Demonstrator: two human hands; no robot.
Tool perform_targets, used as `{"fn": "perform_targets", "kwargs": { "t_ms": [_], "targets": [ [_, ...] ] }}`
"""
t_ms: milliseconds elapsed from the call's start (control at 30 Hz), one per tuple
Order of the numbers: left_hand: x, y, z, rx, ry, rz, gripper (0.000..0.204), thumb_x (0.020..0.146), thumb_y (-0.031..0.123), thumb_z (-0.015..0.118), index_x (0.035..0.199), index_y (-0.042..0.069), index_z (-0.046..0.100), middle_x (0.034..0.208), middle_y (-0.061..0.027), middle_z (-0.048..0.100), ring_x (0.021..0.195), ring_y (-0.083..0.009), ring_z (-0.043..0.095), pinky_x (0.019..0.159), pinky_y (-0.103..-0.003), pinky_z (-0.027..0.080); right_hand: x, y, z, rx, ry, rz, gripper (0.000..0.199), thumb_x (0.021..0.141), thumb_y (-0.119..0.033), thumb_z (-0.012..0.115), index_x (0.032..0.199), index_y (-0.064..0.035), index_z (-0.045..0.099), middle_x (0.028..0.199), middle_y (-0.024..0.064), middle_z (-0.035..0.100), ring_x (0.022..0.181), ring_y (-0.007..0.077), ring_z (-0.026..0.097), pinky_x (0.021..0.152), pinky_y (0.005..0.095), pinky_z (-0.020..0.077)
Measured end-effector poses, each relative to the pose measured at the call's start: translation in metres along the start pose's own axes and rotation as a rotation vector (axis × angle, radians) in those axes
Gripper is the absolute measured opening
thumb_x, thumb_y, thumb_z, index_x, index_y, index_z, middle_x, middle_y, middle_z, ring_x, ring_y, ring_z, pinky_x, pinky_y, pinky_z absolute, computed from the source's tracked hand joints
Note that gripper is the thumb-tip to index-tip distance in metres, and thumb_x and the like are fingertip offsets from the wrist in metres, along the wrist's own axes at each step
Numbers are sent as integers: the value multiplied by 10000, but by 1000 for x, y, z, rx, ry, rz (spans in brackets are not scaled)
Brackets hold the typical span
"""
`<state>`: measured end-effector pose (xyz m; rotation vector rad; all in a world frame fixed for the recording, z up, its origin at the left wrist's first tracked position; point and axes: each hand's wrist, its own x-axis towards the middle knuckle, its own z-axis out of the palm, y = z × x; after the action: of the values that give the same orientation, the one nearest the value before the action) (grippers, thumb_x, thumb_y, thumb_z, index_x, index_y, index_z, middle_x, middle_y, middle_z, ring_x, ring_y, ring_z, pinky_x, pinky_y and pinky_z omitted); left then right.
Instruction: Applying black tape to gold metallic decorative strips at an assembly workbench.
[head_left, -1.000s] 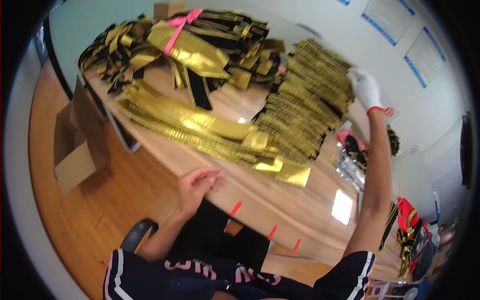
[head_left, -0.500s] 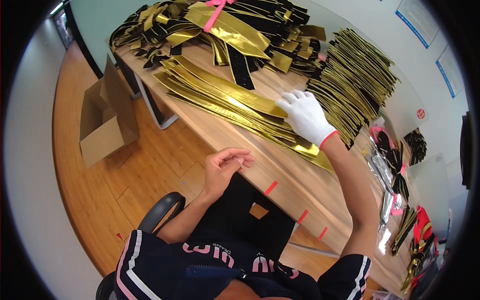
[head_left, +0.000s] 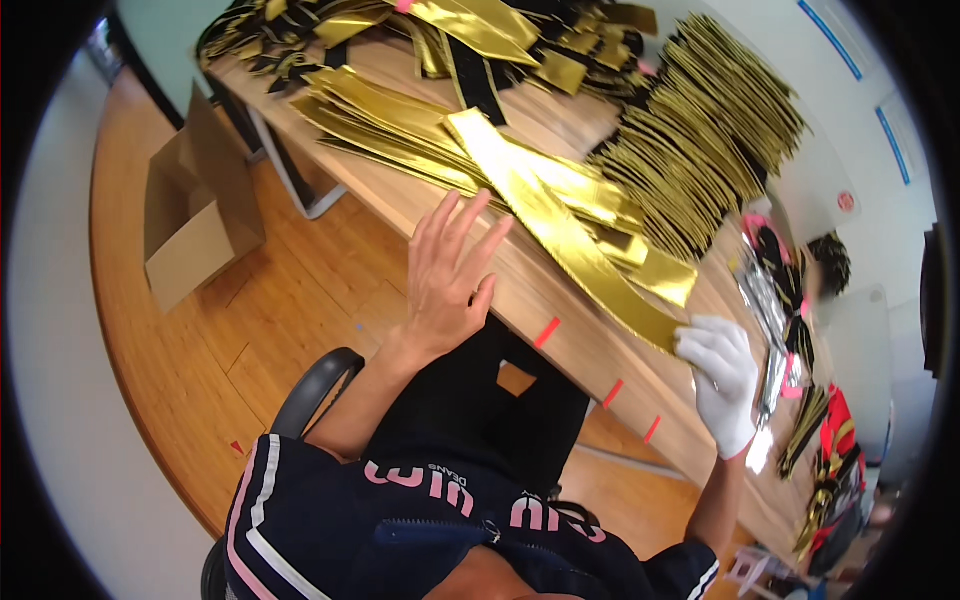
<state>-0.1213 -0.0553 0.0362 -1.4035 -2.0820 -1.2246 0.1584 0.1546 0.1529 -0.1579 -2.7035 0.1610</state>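
Pulling one gold foil strip [head_left: 560,225] off the table edge [head_left: 520,300]: gloved right hand [head_left: 722,375] pinched shut on the strip's near end, the far end lying back across the gold strip pile [head_left: 400,120] beyond the fingertips. Bare left hand [head_left: 445,275] raised just short of the table edge, fingers spread wide, palm down, holding nothing; touching the wood or hovering over it, cannot tell.

Progress, judged from the layout:
- One strip separated from the pile and in hand, drawn diagonally toward the right hand. Not yet flattened, folded or placed anywhere.
- Fanned stack of gold-and-black pieces [head_left: 700,150] beyond the right hand looks like sorted stock; finished or raw, cannot tell.
- Tangle of gold and black ribbon [head_left: 470,40] far beyond the left hand, unsorted.
- Gold strip pile thick: many strips left, so work looks early to middle.

Red tape marks [head_left: 547,332] along the table edge between the two hands, the strip's near end close to them but not aligned with any.

Open cardboard box [head_left: 195,215] on the floor, well to the left of the left hand; contents not visible.
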Motion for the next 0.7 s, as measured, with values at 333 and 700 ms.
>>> {"fn": "perform_targets", "kwargs": {
  "t_ms": [333, 700],
  "targets": [
    [-22, 28, 64, -184, -538, 326, 410, 959, 98, 664, 1367, 55, 662, 1481, -155, 591, 1453, -380, 485, 1227, -547, 342, -174, 15, -8, 239, 68, 507, 350, 702, 142, 525, 912, -32, 745, 1047, 127, 778, 1153, 348, 704, 1024, 454, 541],
    [-37, 60, 57, -19, -657, 465, 626, 983, 342, 678, 1523, 69, 520, 1635, -185, 422, 1539, -410, 351, 1265, -562, 272, -197, 2, -62, -316, -155, 693, 411, 679, 123, 589, 1029, -24, 747, 1079, 164, 739, 1076, 384, 676, 958, 452, 534]
  ]
}}
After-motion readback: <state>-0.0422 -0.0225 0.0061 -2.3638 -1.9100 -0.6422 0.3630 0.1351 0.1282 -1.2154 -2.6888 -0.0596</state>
